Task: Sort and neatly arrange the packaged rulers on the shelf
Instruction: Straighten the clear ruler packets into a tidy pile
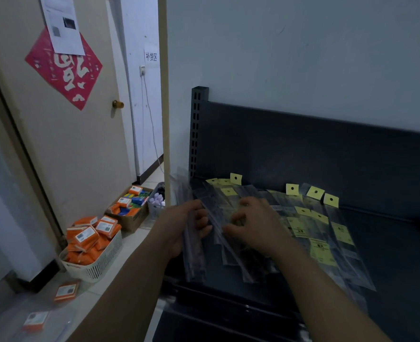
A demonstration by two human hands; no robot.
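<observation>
A dark metal shelf (389, 243) stands against a pale wall (302, 58). The grip of the left hand (186, 225) is closed round a bundle of packaged rulers (194, 257) at the shelf's left edge. Just beside it, the right hand (251, 225) curls onto the fanned packets (327, 233), and I cannot tell its grip.

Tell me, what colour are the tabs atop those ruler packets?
The tabs are yellow; head view shows them.

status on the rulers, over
Left hand grips ruler bundle. Right hand curled on loose rulers, fanned across shelf. No obstruction seen.
</observation>
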